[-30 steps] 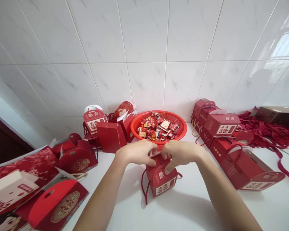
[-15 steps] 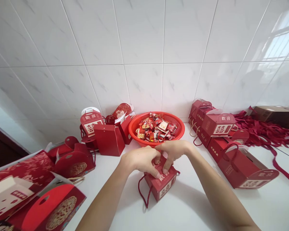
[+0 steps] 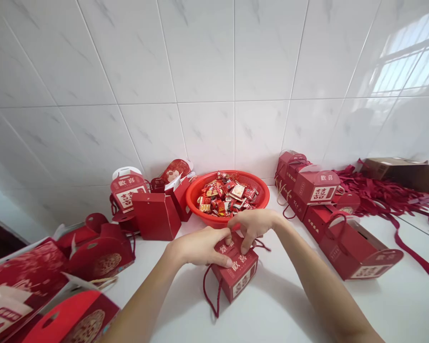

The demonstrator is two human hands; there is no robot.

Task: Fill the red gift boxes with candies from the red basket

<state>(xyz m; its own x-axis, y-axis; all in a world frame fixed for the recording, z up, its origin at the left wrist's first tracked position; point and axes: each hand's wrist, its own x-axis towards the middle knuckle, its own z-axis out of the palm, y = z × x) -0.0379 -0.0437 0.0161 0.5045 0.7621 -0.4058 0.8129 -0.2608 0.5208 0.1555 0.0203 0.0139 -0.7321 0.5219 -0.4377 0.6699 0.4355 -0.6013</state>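
Observation:
A small red gift box (image 3: 240, 272) with gold characters and a cream panel stands on the white table in front of me. Its dark red cord handle (image 3: 219, 297) hangs loose on the left side, and another bit of cord sticks out at the right. My left hand (image 3: 204, 248) holds the box's left and top, thumb lying across the lid. From behind and above, my right hand (image 3: 253, 227) presses its fingers onto the top flaps. The far side of the box is hidden by my hands. Just beyond them sits a red plastic basket (image 3: 264, 194) full of wrapped sweets (image 3: 226, 193).
Several red boxes (image 3: 157, 216) stand or lie open along the left. More red boxes (image 3: 353, 250) line the right side, one stacked on another. Behind these lie dark red ribbons (image 3: 361, 193) and a brown cardboard box (image 3: 393, 174). A tiled wall (image 3: 207, 62) closes off the back.
The view has shifted slightly. My left hand has flattened somewhat over the box top, and the right fingers have moved a little on the flaps. The box stays in the same place.

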